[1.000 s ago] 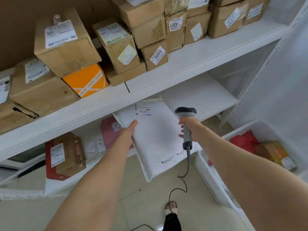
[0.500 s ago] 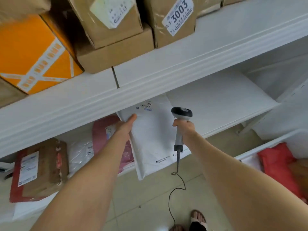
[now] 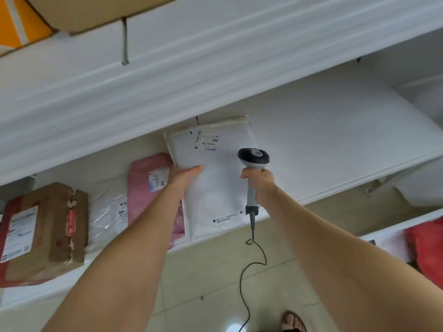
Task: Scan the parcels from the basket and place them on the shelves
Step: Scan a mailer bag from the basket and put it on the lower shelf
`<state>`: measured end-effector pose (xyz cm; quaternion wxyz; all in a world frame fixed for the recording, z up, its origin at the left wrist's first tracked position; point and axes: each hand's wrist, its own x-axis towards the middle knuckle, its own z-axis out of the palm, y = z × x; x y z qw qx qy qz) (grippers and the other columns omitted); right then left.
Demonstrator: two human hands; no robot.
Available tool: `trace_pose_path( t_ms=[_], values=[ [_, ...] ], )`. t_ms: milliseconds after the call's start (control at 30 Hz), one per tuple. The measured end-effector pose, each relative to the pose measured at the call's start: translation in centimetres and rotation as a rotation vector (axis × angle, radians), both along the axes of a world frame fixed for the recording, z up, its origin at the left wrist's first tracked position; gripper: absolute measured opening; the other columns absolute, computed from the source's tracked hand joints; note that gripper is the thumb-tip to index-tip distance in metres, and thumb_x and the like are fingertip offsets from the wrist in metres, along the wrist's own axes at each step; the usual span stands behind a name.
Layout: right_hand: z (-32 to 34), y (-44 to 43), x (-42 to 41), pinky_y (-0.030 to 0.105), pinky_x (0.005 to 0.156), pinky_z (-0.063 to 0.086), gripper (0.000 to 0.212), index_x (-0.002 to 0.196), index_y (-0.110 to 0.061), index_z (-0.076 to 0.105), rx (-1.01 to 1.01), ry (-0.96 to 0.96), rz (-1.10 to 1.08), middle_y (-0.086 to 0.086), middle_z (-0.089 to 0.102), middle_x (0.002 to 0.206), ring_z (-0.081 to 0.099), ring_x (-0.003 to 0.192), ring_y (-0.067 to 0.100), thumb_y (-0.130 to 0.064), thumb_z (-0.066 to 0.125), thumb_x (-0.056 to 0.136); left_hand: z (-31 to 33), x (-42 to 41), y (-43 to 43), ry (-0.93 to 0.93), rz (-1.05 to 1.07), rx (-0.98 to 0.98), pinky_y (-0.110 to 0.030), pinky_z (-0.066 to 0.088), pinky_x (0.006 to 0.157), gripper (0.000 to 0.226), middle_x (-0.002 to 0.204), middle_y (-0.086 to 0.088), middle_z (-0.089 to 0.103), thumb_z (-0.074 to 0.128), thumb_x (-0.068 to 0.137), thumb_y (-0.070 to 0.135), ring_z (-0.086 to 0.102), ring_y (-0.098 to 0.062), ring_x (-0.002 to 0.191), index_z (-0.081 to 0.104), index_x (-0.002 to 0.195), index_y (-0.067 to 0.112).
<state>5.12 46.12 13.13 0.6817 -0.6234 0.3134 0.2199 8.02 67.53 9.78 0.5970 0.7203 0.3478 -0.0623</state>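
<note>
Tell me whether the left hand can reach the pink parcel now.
Likely yes: the pink parcel lies just beside the left hand, nothing before it, though that hand holds the white mailer.

Both bare arms reach forward from the lower corners of the view and draw closer toward the middle. The left forearm [image 3: 124,248] rises from the lower left. The left hand [image 3: 185,174] grips the left edge of a white parcel [image 3: 215,188], with its thumb [image 3: 196,168] lying on top and its fingers hidden beneath. The right forearm [image 3: 335,248] comes in from the lower right. The right hand [image 3: 260,182] is wrapped round the handle of a scanner [image 3: 253,158], whose head stands above the fist. The hands are near each other but apart. A sandalled foot [image 3: 293,321] shows at the bottom edge.
</note>
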Motion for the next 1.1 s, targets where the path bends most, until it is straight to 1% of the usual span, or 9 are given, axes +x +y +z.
trace_pose_path(
  t_ms=[100,167,267,367,567,833,933,1033,1100],
  values=[
    [-0.3,0.6,-0.1,0.028,0.058,0.031,0.013,0.084,-0.006,0.052,0.007,0.001,-0.004,0.003,0.042,0.071,0.038,0.062,0.015,-0.005,0.065,0.083,0.1,-0.8,-0.2,0.112,-0.112,0.214,-0.043,0.050,0.096,0.087,0.131,-0.014,0.056,0.087,0.062,0.010,0.058,-0.030,0.116,0.041,0.135,0.007],
    [-0.2,0.7,-0.2,0.028,0.060,0.032,0.016,0.078,-0.009,0.051,0.024,0.007,-0.006,0.003,0.042,0.073,0.039,0.064,0.015,-0.005,0.065,0.083,0.5,-0.9,-0.6,0.200,-0.207,0.389,-0.038,0.046,0.100,0.087,0.138,-0.016,0.045,0.082,0.070,0.010,0.049,-0.032,0.124,0.032,0.141,0.009],
    [0.3,0.3,-0.2,0.031,0.070,0.034,0.020,0.074,-0.012,0.048,0.032,0.018,0.009,0.003,0.042,0.075,0.039,0.066,0.015,-0.005,0.064,0.084,1.8,-0.6,-1.7,0.317,-0.308,0.557,-0.031,0.043,0.096,0.079,0.141,-0.020,0.033,0.074,0.079,0.012,0.047,-0.032,0.124,0.029,0.143,0.011],
    [1.4,-0.4,-0.4,0.032,0.071,0.034,0.021,0.072,-0.013,0.049,0.048,0.001,-0.023,0.005,0.043,0.077,0.040,0.066,0.016,-0.004,0.065,0.082,3.4,0.0,-2.7,0.289,-0.363,0.663,-0.030,0.045,0.094,0.070,0.139,-0.020,0.033,0.068,0.082,0.011,0.049,-0.032,0.120,0.033,0.142,0.012],
    [5.6,-4.2,-1.6,0.027,0.060,0.033,0.013,0.091,-0.006,0.055,0.087,-0.013,-0.136,0.004,0.044,0.075,0.041,0.067,0.018,-0.005,0.065,0.082,7.9,0.2,-7.6,0.162,-0.557,0.653,-0.024,0.044,0.090,0.053,0.140,-0.016,0.042,0.062,0.085,0.015,0.055,-0.029,0.117,0.048,0.136,0.014],
    [10.7,-14.3,-7.1,0.036,0.075,0.045,0.017,0.099,-0.005,0.056,0.126,-0.037,-0.444,0.006,0.055,0.084,0.051,0.072,0.016,-0.006,0.063,0.083,12.5,-2.9,-20.6,0.079,-0.864,0.570,-0.026,0.042,0.090,0.042,0.135,-0.012,0.051,0.067,0.086,0.014,0.053,-0.027,0.119,0.057,0.127,0.012],
    [12.1,-18.6,-9.8,0.035,0.071,0.045,0.016,0.098,-0.005,0.057,0.116,-0.050,-0.573,0.008,0.057,0.087,0.051,0.072,0.018,-0.006,0.061,0.083,13.9,-4.4,-26.3,0.036,-0.997,0.585,-0.024,0.041,0.086,0.042,0.136,-0.010,0.052,0.066,0.086,0.016,0.054,-0.025,0.118,0.057,0.127,0.012],
    [12.7,-23.1,-13.0,0.034,0.066,0.045,0.006,0.086,-0.007,0.057,0.116,-0.042,-0.682,0.007,0.055,0.076,0.051,0.066,0.018,-0.003,0.059,0.083,14.9,-6.0,-32.2,-0.019,-1.102,0.588,-0.023,0.040,0.082,0.041,0.135,-0.009,0.052,0.064,0.087,0.017,0.055,-0.024,0.116,0.057,0.128,0.013],
    [12.7,-26.1,-15.1,0.032,0.061,0.045,0.012,0.079,-0.010,0.054,0.116,-0.042,-0.753,0.007,0.052,0.070,0.049,0.063,0.018,0.001,0.055,0.084,15.2,-7.2,-36.2,-0.057,-1.161,0.583,-0.024,0.040,0.085,0.041,0.135,-0.008,0.052,0.062,0.088,0.017,0.053,-0.023,0.119,0.056,0.128,0.014]
  ],
)
